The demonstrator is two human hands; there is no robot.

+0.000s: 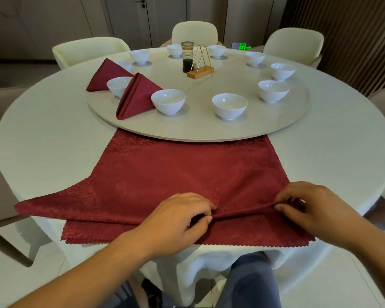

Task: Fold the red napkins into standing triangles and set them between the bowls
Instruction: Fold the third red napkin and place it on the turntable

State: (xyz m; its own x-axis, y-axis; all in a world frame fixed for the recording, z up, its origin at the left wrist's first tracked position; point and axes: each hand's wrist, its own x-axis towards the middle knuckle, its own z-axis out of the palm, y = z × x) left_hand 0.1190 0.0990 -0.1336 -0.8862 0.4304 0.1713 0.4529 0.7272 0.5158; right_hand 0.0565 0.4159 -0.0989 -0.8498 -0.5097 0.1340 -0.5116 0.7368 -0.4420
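Note:
A red napkin (182, 174) lies spread on the near part of the round table, its far edge tucked under the turntable (187, 132). My left hand (178, 221) and my right hand (313, 207) each pinch a raised fold of the cloth near its front edge. Another red cloth layer (102, 232) shows beneath at the front left. Two folded napkins stand as triangles on the turntable: one (136, 96) between two white bowls (168, 101) (118, 85), the other (102, 74) farther back left. Several more white bowls ring the turntable, such as a front one (229, 106).
A dark glass bottle (187, 56) and a wooden stand with gold rods (200, 70) sit at the turntable's centre. Cream chairs (195, 33) surround the white-clothed table (53, 141). My legs are under the near edge.

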